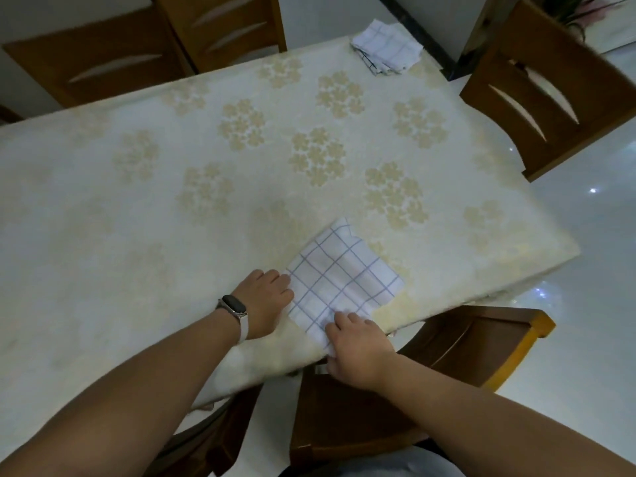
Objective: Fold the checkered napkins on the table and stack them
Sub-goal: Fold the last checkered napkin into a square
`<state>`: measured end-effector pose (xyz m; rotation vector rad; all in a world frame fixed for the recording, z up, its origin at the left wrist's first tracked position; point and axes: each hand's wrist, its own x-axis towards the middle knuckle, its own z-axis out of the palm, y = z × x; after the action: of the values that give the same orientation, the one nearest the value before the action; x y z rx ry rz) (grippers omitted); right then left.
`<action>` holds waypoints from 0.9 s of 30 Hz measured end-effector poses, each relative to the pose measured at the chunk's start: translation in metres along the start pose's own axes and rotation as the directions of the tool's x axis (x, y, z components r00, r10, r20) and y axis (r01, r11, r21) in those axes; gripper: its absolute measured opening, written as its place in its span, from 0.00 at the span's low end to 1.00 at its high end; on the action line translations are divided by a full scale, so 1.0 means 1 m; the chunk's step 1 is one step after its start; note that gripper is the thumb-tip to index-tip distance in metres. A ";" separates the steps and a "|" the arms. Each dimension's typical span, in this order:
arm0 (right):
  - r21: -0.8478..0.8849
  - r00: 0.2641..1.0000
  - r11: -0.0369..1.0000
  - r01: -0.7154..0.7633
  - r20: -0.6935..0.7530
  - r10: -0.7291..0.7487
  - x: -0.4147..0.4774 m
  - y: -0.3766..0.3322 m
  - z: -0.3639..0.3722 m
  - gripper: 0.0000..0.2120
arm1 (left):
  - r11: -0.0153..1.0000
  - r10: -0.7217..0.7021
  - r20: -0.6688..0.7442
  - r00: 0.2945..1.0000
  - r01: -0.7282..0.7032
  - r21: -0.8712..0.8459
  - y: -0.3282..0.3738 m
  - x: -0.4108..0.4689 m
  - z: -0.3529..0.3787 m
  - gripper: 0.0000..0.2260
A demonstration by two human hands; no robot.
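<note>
Gripping checkered napkin (344, 280) on table (137, 235): left hand (266, 301) fingers curled on edge, right hand (359, 352) pinching corner.

Surface (172, 201): one. Chairs: four, namely far-left chair (93, 60), far-middle chair (223, 22), right-end chair (550, 98), near chair (499, 325). Checkered napkins: one checkered napkin (344, 277) lying single, plus one far pile (385, 49), its layers not countable. Hands: two, left hand (265, 301) and right hand (358, 352). Wristband (234, 309): one.
</note>
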<state>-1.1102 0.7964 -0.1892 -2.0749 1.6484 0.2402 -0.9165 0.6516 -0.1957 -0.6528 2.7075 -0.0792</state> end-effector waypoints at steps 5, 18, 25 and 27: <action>0.094 0.967 0.995 -0.041 -0.246 0.063 -0.004 0.022 -0.020 0.19 | 0.970 -0.130 -0.265 0.956 0.068 -0.233 0.001 0.040 -0.038 0.13; 0.322 0.880 0.865 -0.386 -0.153 0.450 0.019 0.109 -0.063 0.21 | 0.915 -0.305 0.113 0.946 0.324 -0.242 -0.014 0.159 -0.099 0.17; 0.599 0.858 0.671 -0.437 0.055 0.510 0.042 0.124 -0.056 0.15 | 0.857 -0.321 0.274 0.907 0.401 -0.323 -0.012 0.179 -0.097 0.16; 0.641 0.860 0.634 -0.432 0.081 0.504 0.045 0.126 -0.057 0.14 | 0.791 -0.328 0.301 0.895 0.434 -0.431 -0.011 0.181 -0.096 0.14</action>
<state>-1.2267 0.7101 -0.1910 -1.1315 1.9620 -0.2606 -1.0964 0.5576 -0.1630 -1.2783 2.3462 0.5677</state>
